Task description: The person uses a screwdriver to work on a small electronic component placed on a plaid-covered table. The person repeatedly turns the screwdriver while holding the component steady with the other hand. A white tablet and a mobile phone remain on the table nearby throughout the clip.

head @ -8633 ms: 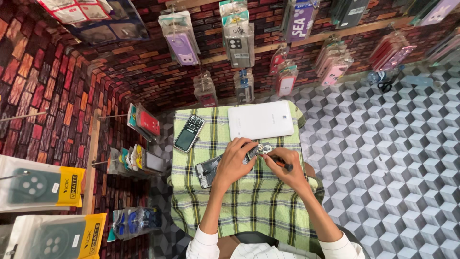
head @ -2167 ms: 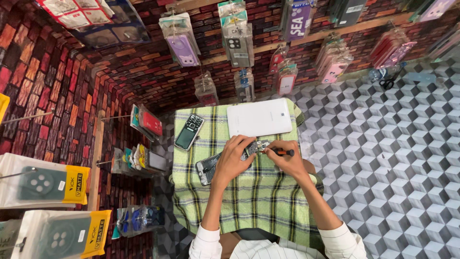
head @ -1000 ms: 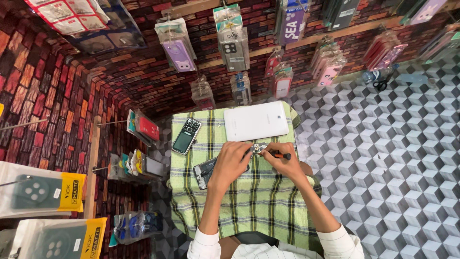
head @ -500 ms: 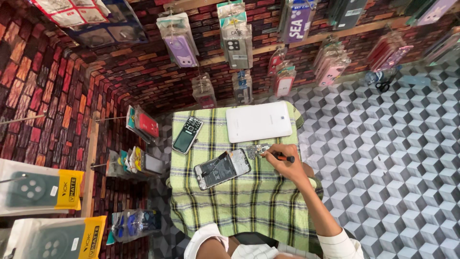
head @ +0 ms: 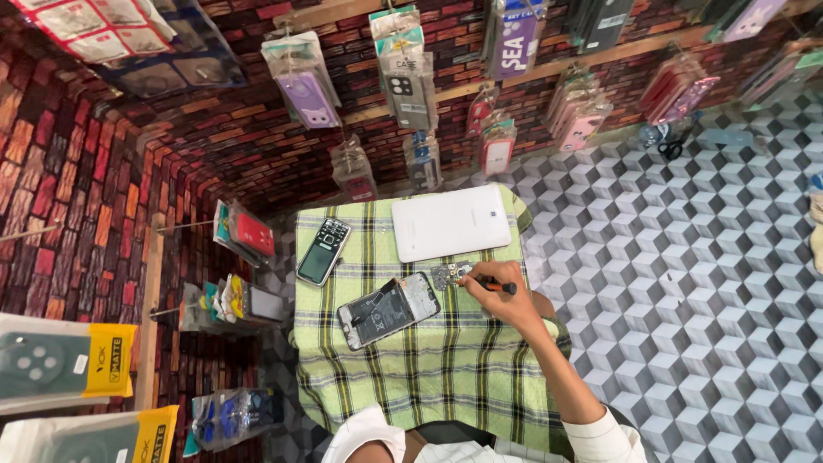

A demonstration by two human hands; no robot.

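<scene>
An opened smartphone lies face down on the green checked cloth, its insides showing. Right of its top end sits a small loose circuit part. My right hand holds a thin tool with a red and black handle, its tip on that part. My left hand is out of view; only a white sleeve shows at the bottom edge.
A white tablet lies face down at the far side of the cloth, and a black keypad phone at its far left. Packaged phone cases hang on the brick-pattern wall. Boxed items sit on shelves at left.
My left hand has lifted off the opened phone and drawn back out of view, leaving the phone uncovered. My right hand stays at the small part with the tool.
</scene>
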